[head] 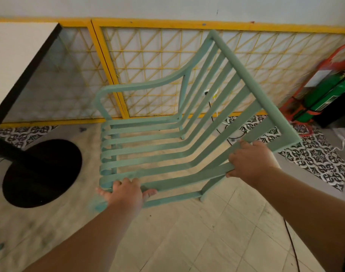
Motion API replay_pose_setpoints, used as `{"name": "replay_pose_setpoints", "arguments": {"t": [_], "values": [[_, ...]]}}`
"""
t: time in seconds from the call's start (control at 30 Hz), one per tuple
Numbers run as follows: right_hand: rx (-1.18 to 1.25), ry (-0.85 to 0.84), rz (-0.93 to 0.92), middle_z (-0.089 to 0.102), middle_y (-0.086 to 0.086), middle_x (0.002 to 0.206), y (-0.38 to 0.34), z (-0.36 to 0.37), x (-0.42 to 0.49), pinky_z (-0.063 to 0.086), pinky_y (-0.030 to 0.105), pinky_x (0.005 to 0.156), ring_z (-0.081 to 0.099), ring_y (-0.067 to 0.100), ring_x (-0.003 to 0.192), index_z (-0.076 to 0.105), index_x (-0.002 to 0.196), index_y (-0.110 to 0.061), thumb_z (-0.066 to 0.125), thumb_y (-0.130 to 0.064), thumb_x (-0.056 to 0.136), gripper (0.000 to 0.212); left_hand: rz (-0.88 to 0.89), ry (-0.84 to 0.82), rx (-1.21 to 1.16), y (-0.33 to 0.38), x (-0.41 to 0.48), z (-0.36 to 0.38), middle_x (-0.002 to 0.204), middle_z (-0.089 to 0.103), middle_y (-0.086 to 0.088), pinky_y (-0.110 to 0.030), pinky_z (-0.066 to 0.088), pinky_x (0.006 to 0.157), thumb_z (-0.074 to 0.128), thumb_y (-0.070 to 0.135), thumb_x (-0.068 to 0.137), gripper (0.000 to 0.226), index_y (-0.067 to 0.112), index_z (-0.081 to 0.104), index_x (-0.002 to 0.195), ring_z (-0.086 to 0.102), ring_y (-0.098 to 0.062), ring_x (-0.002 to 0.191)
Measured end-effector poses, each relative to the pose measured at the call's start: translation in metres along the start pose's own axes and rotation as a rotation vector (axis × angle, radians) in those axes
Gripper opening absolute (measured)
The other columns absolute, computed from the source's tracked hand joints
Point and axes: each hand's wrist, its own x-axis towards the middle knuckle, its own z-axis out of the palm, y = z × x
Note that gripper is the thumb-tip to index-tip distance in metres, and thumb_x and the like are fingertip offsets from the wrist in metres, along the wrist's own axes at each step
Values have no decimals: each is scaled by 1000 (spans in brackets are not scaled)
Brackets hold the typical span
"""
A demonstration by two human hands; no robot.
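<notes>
Over the beige tiled floor (187, 242), beside the table's round black base (42, 173), we hold the teal slatted armchair (144, 122) tipped sideways; we should swing it level, clear of that base. Our left hand (126, 193) curls round a front seat slat, our right hand (252, 160) wraps a back slat. The painted strips look smooth, flat, narrow.

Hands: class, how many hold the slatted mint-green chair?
2. The left hand grips the seat of the slatted mint-green chair at its near front corner; the right hand grips the backrest's near side. None seems hidden.
</notes>
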Motion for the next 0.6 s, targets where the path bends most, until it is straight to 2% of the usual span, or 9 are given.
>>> {"name": "replay_pose_setpoints", "arguments": {"t": [0.13, 0.23, 0.4, 0.5, 0.6], "values": [[10, 8, 37, 67, -5, 129, -11, -6, 10, 38, 40, 101, 43, 24, 140, 65, 118, -33, 46, -73, 91, 52, 39, 5, 6, -14, 19, -13, 138, 48, 0, -84, 4, 107, 31, 84, 84, 73, 35, 51, 133, 31, -31, 141], [42, 44, 57, 69, -8, 119, -21, -11, 19, 38, 39, 96, 49, 22, 129, 66, 115, -33, 47, -73, 90, 51, 34, 2, -7, -24, 40, -26, 140, 48, 0, -84, 2, 107, 30, 87, 82, 76, 35, 52, 134, 28, -31, 143], [53, 97, 65, 68, -9, 103, -28, -21, 32, 41, 37, 89, 57, 20, 111, 67, 106, -32, 46, -74, 90, 49, 10, -24, 23, -26, 62, -48, 156, 33, -7, -81, 1, 110, 36, 86, 83, 86, 28, 40, 146, 16, -35, 149], [73, 48, 24, 67, -8, 107, -32, -27, 34, 37, 37, 91, 58, 20, 112, 65, 111, -31, 41, -69, 95, 48, 6, -27, 31, -23, 64, -49, 158, 30, -10, -78, 5, 112, 34, 85, 84, 88, 27, 35, 150, 19, -36, 148], [143, 39, -56, 61, -2, 118, -42, -40, 32, 38, 43, 103, 51, 25, 122, 62, 121, -27, 37, -47, 105, 36, 16, -20, 21, -24, 67, -48, 154, 35, -10, -77, 8, 112, 33, 85, 84, 85, 28, 36, 147, 23, -35, 145]]}}
